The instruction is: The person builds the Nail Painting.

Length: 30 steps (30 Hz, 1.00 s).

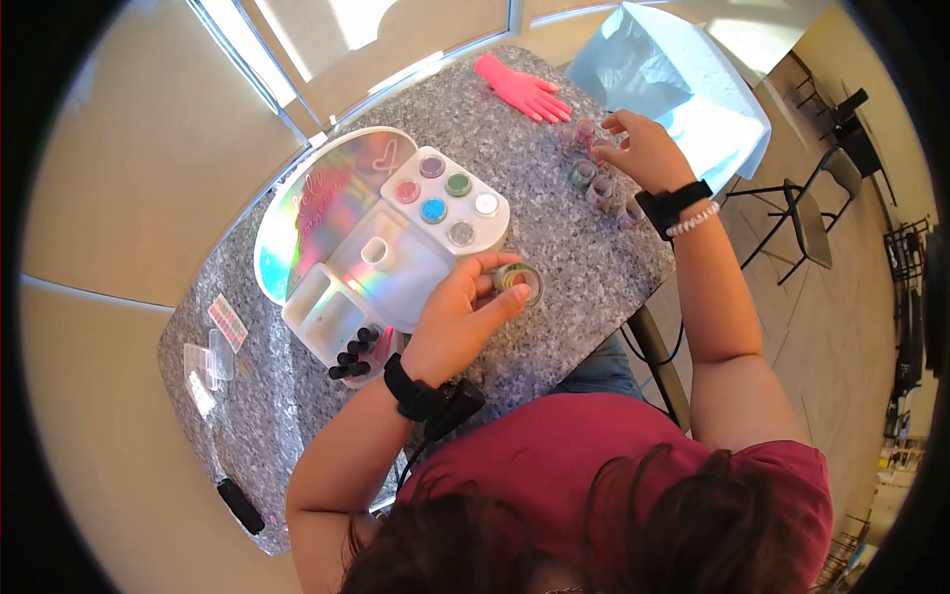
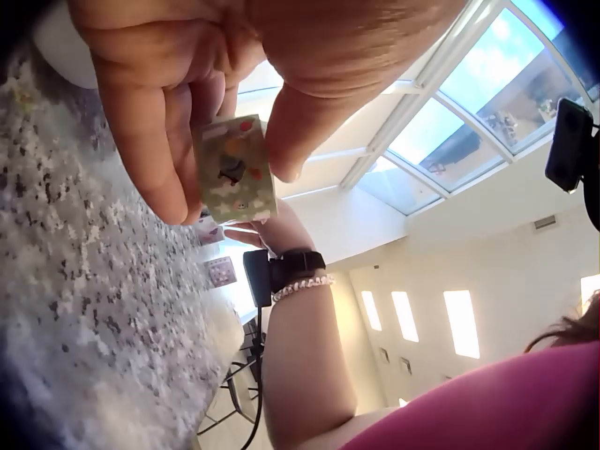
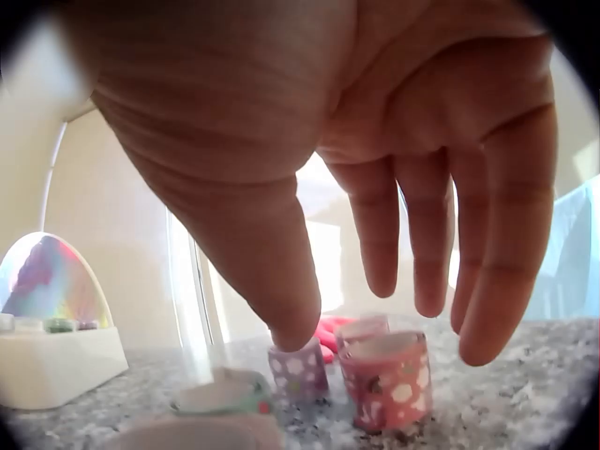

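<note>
My left hand [image 1: 460, 315] pinches a small roll of patterned tape [image 1: 519, 284] between thumb and fingers, close to the white vanity case. Up close in the left wrist view, that tape roll [image 2: 234, 169] is green with orange and white spots. My right hand [image 1: 648, 153] is over the far right of the table, fingers pointing down and apart. Beneath it in the right wrist view stand a pink flowered roll [image 3: 386, 380], a purple roll [image 3: 298, 370] beside the thumb tip, and a blurred green-edged roll [image 3: 225, 394]. Nothing shows between the right fingers and thumb.
The vanity case [image 1: 327, 228] has a mirrored lid and several pots of coloured glitter [image 1: 433, 210]. Black-capped bottles [image 1: 354, 354] stand at its near end. A pink practice hand [image 1: 522, 91] lies at the back. Clear boxes [image 1: 203, 366] and a sticker sheet [image 1: 228, 322] lie left.
</note>
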### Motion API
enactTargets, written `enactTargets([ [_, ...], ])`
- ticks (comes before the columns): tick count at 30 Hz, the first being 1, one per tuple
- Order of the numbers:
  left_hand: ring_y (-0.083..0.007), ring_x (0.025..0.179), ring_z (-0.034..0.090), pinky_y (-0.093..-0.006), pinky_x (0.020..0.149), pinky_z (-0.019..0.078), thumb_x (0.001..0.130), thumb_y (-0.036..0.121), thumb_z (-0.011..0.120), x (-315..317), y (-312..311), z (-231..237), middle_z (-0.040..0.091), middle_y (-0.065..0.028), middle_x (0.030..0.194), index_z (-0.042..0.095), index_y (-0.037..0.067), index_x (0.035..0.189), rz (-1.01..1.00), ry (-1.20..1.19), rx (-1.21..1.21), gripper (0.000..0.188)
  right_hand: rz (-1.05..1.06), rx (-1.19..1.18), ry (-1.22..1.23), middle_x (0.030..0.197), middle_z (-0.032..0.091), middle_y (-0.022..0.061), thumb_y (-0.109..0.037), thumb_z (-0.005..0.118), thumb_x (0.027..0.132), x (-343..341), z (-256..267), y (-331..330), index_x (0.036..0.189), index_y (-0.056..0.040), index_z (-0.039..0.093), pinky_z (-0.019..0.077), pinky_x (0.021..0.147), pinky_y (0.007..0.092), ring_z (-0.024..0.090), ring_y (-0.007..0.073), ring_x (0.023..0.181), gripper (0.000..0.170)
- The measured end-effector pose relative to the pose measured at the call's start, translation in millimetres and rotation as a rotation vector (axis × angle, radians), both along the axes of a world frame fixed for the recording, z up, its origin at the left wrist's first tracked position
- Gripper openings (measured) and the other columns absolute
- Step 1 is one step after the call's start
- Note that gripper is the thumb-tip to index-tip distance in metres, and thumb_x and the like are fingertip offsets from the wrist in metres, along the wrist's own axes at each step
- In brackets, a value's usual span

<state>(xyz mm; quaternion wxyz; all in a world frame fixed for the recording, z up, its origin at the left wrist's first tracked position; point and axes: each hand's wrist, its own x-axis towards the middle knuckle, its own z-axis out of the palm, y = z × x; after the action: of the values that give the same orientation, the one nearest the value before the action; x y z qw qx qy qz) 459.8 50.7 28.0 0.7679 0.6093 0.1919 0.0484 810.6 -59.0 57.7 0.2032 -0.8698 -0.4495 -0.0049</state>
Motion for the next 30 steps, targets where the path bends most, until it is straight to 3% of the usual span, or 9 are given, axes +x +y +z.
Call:
enactTargets([
  [4,-0.0149,0.116,0.072,-0.0317,0.102,0.0589,0.111,0.014,0.071,-0.7,-3.6,-10.5,0.073,-0.0078,0.131,0.059,0.002,0.151,-0.083,-0.049,0.053,0.043,0.006,-0.05,0.16,0.117,0.078,0.0199,-0.024,0.087,0.089,8.1,-4.6,4.6,0.129,-0.0015,0.071,0.06,0.096,0.0447,0.076,0.036,0.11,0.049],
  [7,-0.013,0.108,0.073,-0.0308,0.096,0.0595,0.109,0.016,0.075,-3.3,-6.5,5.5,0.073,-0.0076,0.128,0.066,0.004,0.146,-0.161,0.119,0.304,0.039,-0.016,0.061,0.106,0.115,0.075,0.0178,-0.018,0.083,0.093,-9.5,4.9,-8.6,0.126,-0.0029,0.07,0.063,0.091,0.0427,0.075,0.0334,0.105,0.039],
  [9,-0.0165,0.102,0.076,-0.0341,0.09,0.0614,0.107,0.017,0.077,-1.6,-9.5,15.6,0.075,-0.0126,0.125,0.069,0.006,0.143,-0.052,0.08,0.597,0.039,0.044,0.178,0.127,0.115,0.073,0.0161,-0.013,0.081,0.094,-41.8,19.1,-18.8,0.125,-0.0031,0.071,0.0647,0.09,0.0397,0.075,0.0294,0.105,0.034],
  [13,-0.0231,0.099,0.078,-0.037,0.085,0.0621,0.103,0.018,0.08,-2.7,-7.7,8.9,0.075,-0.0176,0.122,0.069,0.006,0.144,0.03,-0.012,0.841,0.043,0.255,0.445,0.384,0.118,0.065,0.0085,-0.001,0.074,0.098,-115.1,36.7,-38.0,0.121,-0.0037,0.075,0.0686,0.092,0.0329,0.072,0.0165,0.108,0.023],
  [15,-0.0311,0.1,0.078,-0.0398,0.085,0.0631,0.101,0.019,0.081,-3.7,-9.5,12.0,0.074,-0.0186,0.126,0.069,0.006,0.144,0.043,-0.009,0.96,0.046,0.341,0.445,0.539,0.123,0.066,0.009,0.002,0.075,0.098,-141.7,40.0,-48.2,0.12,-0.0039,0.076,0.0683,0.095,0.0339,0.073,0.0181,0.114,0.023],
  [18,-0.0329,0.101,0.078,-0.0406,0.085,0.0637,0.099,0.019,0.082,-4.9,-13.0,12.2,0.074,-0.0169,0.129,0.069,0.006,0.143,0.106,-0.047,1.197,0.047,0.426,0.395,0.622,0.126,0.067,0.01,0.002,0.077,0.096,-162.2,37.1,-55.3,0.119,-0.0041,0.076,0.0682,0.095,0.0345,0.073,0.0193,0.116,0.024],
  [23,-0.0356,0.109,0.076,-0.044,0.09,0.0621,0.096,0.019,0.085,-7.9,-14.6,19.8,0.075,-0.0167,0.131,0.069,0.007,0.141,0.106,0.02,1.06,0.049,0.504,0.332,0.651,0.123,0.071,0.0122,0.001,0.079,0.095,-170.6,15.1,-51.8,0.116,-0.005,0.078,0.067,0.09,0.0358,0.076,0.0238,0.11,0.022],
  [25,-0.0363,0.112,0.075,-0.0448,0.093,0.0612,0.094,0.018,0.086,-7.6,-12.7,19.4,0.075,-0.0167,0.131,0.069,0.007,0.14,0.103,0.017,1.047,0.051,0.553,0.38,0.47,0.116,0.076,0.0128,-0.001,0.081,0.094,-175.5,9.2,-46.4,0.114,-0.0059,0.078,0.0643,0.086,0.037,0.078,0.0285,0.105,0.02],
  [30,-0.0378,0.119,0.073,-0.0461,0.098,0.0591,0.089,0.013,0.087,-5.2,-9.7,16.1,0.075,-0.0149,0.13,0.07,0.009,0.139,0.142,-0.016,1.077,0.053,0.554,0.385,0.409,0.111,0.081,0.0117,-0.003,0.082,0.094,-185.5,-1.7,-37.9,0.114,-0.0085,0.079,0.0624,0.085,0.0391,0.078,0.0312,0.1,0.022],
])
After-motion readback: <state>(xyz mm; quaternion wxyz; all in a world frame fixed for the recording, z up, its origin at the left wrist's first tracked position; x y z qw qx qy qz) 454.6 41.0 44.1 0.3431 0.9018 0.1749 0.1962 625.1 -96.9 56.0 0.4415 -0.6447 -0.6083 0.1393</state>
